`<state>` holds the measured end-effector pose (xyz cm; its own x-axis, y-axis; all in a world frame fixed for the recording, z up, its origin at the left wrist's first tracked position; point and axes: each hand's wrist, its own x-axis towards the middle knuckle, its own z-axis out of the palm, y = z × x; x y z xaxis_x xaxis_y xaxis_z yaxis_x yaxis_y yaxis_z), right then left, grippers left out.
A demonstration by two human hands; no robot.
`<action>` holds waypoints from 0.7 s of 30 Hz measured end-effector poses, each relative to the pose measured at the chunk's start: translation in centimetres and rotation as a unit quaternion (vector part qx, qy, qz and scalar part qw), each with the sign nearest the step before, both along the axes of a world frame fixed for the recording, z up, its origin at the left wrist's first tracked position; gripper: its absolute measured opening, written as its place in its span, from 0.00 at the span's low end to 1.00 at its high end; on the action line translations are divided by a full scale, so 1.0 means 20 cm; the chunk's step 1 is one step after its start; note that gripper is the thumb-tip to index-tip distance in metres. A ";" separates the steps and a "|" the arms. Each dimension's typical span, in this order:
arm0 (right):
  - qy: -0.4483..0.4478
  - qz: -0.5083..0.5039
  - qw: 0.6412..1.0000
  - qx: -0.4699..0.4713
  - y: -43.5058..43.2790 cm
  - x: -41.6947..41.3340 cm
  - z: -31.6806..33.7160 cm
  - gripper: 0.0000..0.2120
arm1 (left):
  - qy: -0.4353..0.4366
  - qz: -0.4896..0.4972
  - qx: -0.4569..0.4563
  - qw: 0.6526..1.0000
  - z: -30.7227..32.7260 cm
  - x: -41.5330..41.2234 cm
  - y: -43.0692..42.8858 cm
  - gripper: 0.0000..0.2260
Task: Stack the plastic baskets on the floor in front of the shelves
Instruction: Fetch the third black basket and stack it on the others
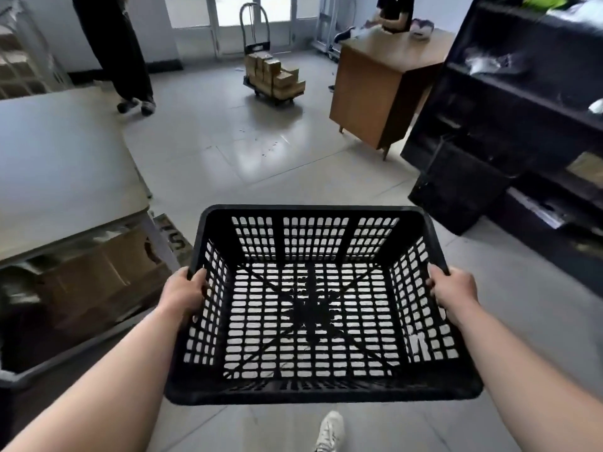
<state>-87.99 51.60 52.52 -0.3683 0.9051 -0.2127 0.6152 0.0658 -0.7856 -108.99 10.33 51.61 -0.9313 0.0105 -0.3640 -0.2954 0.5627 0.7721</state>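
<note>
A black plastic basket (313, 391) with slotted walls and floor is held level in the air above the tiled floor, open side up and empty. My left hand (184, 293) grips its left rim and my right hand (453, 290) grips its right rim. Dark shelves (522, 102) stand at the right, a little ahead of the basket. A black basket-like object (456, 187) stands on the floor against the shelves; its details are blurred.
A grey table (62, 171) with cardboard boxes under it fills the left. A wooden desk (381, 83) stands ahead right. A hand trolley with boxes (274, 79) is farther back. A person's legs (130, 60) stand at the far left. My white shoe (331, 430) shows below.
</note>
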 end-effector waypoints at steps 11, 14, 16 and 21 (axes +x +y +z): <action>0.005 -0.092 0.996 -0.006 0.71 0.14 0.01 0.15 | -0.004 -0.054 0.034 0.998 0.02 -0.20 0.94 0.12; 0.005 -0.112 0.994 -0.004 0.86 0.13 0.03 0.15 | -0.003 -0.066 0.052 0.996 0.04 -0.27 1.16 0.13; 0.009 -0.127 0.992 -0.005 0.97 0.11 0.05 0.15 | 0.000 -0.079 0.054 0.995 0.05 -0.34 1.31 0.13; 0.007 -0.164 0.986 -0.004 1.25 -0.01 0.06 0.14 | 0.002 -0.117 0.049 0.992 0.07 -0.57 1.69 0.12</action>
